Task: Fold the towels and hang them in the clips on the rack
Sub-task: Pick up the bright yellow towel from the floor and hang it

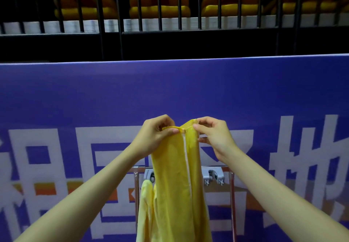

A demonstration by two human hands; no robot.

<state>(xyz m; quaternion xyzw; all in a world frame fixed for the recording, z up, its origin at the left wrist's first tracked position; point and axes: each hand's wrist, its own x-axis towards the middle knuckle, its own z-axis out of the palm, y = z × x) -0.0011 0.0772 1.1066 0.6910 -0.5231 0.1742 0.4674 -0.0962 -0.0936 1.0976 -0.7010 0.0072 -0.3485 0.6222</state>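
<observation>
Towel of yellow soft cloth (175,175), folded lengthwise into a narrow hanging strip, is held up by its top edge in the head view, in front of the chrome metal rack (231,194). The left hand (156,134) pinches the small yellow hanging loop (172,127) at the top; the right hand (211,134) pinches the other top corner. Another pale yellow towel (145,200) already hangs from the left grey clip (151,176). Folding looks finished, so the next move calls for lowering the top edge into the free grey plastic clips (213,176) on the right.
</observation>
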